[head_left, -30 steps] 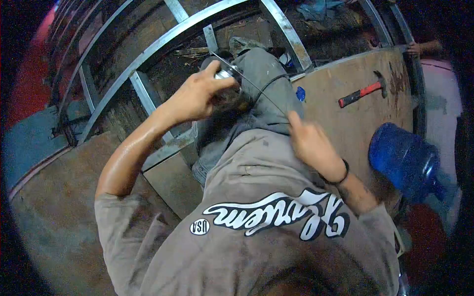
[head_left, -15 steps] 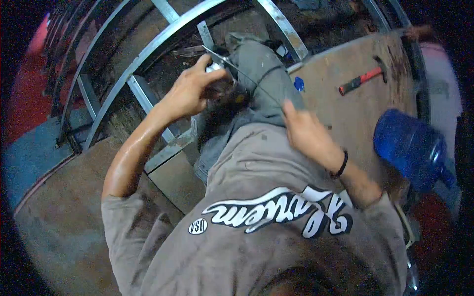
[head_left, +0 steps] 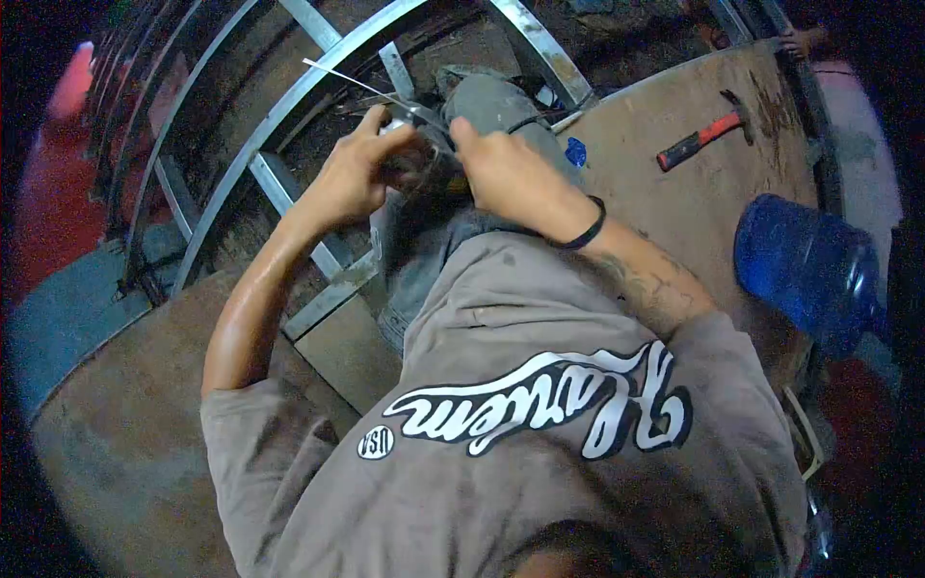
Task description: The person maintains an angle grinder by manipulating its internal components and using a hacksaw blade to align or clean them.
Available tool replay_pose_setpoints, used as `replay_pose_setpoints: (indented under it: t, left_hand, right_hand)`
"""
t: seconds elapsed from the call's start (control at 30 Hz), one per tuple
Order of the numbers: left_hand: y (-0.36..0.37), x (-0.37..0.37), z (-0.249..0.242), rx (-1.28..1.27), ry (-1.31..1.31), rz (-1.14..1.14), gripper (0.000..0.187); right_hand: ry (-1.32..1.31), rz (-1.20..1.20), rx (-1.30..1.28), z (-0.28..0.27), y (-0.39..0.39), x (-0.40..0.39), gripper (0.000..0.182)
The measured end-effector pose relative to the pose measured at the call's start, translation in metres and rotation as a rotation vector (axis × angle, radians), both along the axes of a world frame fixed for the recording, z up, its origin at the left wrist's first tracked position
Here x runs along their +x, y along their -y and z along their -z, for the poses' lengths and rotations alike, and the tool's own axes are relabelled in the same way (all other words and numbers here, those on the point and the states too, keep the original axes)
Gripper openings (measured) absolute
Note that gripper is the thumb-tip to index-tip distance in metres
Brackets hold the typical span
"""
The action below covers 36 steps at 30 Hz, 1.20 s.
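Note:
My left hand is closed round a small shiny metal piece, partly hidden by the fingers, above the grey trousers. Close beside it, my right hand, with a black band at the wrist, is closed on one end of a thin metal strip. That strip crosses the metal piece and sticks out to the upper left, past the left fingers. What lies under both hands is dark and hard to make out.
Curved metal framing with crossbars runs across the upper left. A red and black hammer and a blue object lie on the wooden board at right, near a large blue bottle. Another person's hand shows at the upper right.
My right hand has moved up and left, close to my left hand. The strip now reaches farther out to the upper left. My left hand has shifted slightly left.

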<state>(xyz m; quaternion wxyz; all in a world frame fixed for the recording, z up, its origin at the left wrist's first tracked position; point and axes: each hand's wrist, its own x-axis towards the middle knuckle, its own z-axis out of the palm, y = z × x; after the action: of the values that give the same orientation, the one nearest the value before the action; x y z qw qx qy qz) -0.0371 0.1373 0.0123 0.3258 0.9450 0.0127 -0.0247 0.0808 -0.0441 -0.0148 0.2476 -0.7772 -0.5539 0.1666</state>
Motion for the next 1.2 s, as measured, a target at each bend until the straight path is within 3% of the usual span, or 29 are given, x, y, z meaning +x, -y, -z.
replay_pose_setpoints:
  t: [0.07, 0.13, 0.23, 0.37, 0.4, 0.5, 0.57, 0.67, 0.77, 0.87, 0.97, 1.0, 1.03, 1.1, 1.2]
  left_hand:
    - [0.001, -0.007, -0.009, -0.018, -0.063, -0.030, 0.047]
    - [-0.003, -0.015, -0.002, -0.015, -0.023, -0.025, 0.050]
    - [0.000, -0.009, -0.002, 0.000, -0.017, -0.032, 0.055]
    - [-0.002, -0.008, 0.007, 0.022, -0.053, -0.073, 0.060]
    - [-0.003, -0.012, 0.004, 0.002, -0.049, -0.064, 0.057]
    - [-0.002, -0.016, -0.004, -0.030, -0.100, -0.031, 0.053]
    - [0.000, -0.012, -0.006, -0.019, -0.019, -0.069, 0.051]
    - [0.020, -0.003, -0.012, 0.056, -0.037, 0.022, 0.052]
    - [0.008, -0.009, -0.009, -0.027, -0.050, -0.055, 0.052]
    - [0.005, -0.018, -0.007, -0.032, -0.007, -0.047, 0.053]
    - [0.015, -0.018, -0.002, 0.002, 0.011, -0.049, 0.056]
    - [0.020, -0.016, -0.006, 0.041, -0.015, -0.034, 0.057]
    - [0.021, -0.010, -0.008, 0.093, -0.019, -0.032, 0.057]
    - [-0.001, -0.016, 0.015, -0.055, -0.060, -0.088, 0.058]
    - [0.005, -0.016, -0.004, 0.033, -0.052, -0.018, 0.054]
  right_hand:
    - [-0.045, -0.020, 0.043, 0.000, 0.016, -0.008, 0.022]
    - [-0.051, -0.021, -0.240, -0.021, 0.068, -0.009, 0.024]
    - [0.038, -0.040, -0.211, -0.012, 0.086, -0.001, 0.026]
    - [0.002, -0.041, -0.084, -0.009, -0.003, 0.000, 0.030]
    - [0.039, -0.041, -0.083, -0.006, 0.001, -0.005, 0.018]
    - [-0.051, -0.090, -0.153, -0.038, 0.069, -0.004, 0.021]
    - [0.032, -0.025, -0.393, -0.045, 0.091, 0.004, 0.025]
    - [0.050, -0.075, -0.096, -0.023, 0.031, 0.001, 0.020]
    - [0.100, -0.034, -0.080, -0.012, 0.010, -0.008, 0.016]
    - [0.089, -0.041, -0.289, -0.035, 0.086, -0.006, 0.015]
    - [0.072, -0.033, -0.311, -0.035, 0.084, -0.005, 0.016]
    - [-0.007, -0.047, -0.125, -0.027, 0.057, -0.003, 0.017]
    - [0.067, 0.005, -0.157, -0.024, 0.029, -0.008, 0.018]
    - [0.085, -0.044, -0.069, -0.005, 0.016, -0.005, 0.017]
    - [-0.015, -0.052, -0.297, -0.036, 0.075, -0.005, 0.018]
